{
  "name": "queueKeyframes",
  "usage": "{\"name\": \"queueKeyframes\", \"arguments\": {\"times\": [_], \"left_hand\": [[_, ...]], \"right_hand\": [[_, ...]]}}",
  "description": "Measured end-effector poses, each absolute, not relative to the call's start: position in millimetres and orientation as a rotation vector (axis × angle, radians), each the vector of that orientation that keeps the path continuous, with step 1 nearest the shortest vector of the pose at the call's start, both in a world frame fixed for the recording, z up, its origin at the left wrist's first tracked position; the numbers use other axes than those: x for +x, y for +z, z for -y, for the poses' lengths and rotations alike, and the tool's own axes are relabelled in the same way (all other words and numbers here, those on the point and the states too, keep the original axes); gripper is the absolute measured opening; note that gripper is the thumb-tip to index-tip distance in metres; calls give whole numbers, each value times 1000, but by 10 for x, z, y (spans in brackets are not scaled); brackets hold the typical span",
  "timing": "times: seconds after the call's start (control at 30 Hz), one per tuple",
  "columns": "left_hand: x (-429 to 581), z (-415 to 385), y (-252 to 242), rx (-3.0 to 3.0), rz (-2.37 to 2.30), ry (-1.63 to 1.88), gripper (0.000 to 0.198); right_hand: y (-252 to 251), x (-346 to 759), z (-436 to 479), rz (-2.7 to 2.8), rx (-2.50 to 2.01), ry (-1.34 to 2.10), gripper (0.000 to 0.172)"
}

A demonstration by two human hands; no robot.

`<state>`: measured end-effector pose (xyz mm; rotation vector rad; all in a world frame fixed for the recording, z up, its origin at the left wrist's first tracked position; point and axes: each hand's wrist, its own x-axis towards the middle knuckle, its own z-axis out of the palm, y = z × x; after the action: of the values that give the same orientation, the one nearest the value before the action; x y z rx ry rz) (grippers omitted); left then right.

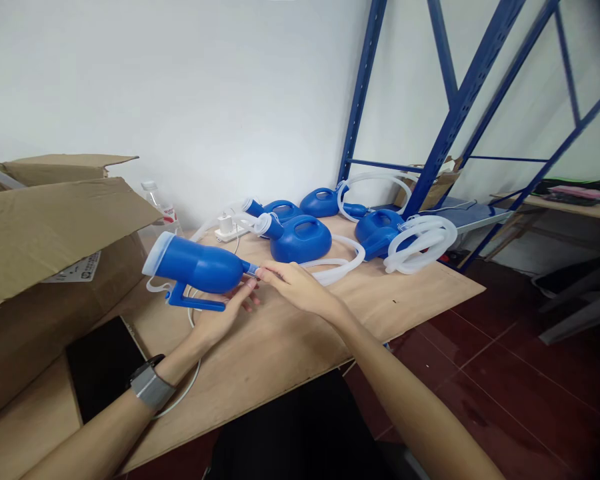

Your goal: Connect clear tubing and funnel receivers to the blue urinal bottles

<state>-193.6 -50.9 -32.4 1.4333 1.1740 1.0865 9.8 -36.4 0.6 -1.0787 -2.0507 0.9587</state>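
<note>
A blue urinal bottle (200,265) with a whitish cap lies sideways above the table, its cap to the left and its handle downward. My left hand (225,317) closes around its narrow end from below. At the bottle's spout, my right hand (295,283) pinches a short clear connector (253,269); the fingers partly hide it. White tubing (343,270) curves behind my right hand, and I cannot tell which bottle it belongs to. Beyond my hands, another blue urinal bottle (303,240) stands on the table, and a further bottle (377,230) has coiled tubing (423,243) beside it.
An open cardboard box (110,287) occupies the left side, with a black tablet-like device (105,367) near it. A clear plastic bottle (160,207) and a white power strip (230,230) stand near the wall. Blue shelving posts (445,127) rise at the right, past the wooden table (405,307).
</note>
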Motion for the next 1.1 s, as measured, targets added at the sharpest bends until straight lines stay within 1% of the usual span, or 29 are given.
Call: {"name": "queueKeyframes", "arguments": {"times": [0.13,0.33,0.63,0.77,0.97,1.1], "left_hand": [[-1953,506,-331,1493,-1157,1024,56],[-1936,509,-340,1511,-1183,1046,57],[-1915,503,-302,1492,-1126,1070,54],[-1920,490,-335,1486,-1164,1102,61],[-1902,517,-290,1394,-1208,1186,74],[-1881,517,-215,1314,-1222,1220,79]], "right_hand": [[2,111,388,2053,-1075,944,59],[-28,95,391,2036,-1122,907,62],[-12,55,396,2008,-1154,947,59],[-10,34,391,1998,-1183,942,58],[-42,-74,364,1978,-1127,969,65],[-4,-110,366,1995,-1209,928,60]]}}
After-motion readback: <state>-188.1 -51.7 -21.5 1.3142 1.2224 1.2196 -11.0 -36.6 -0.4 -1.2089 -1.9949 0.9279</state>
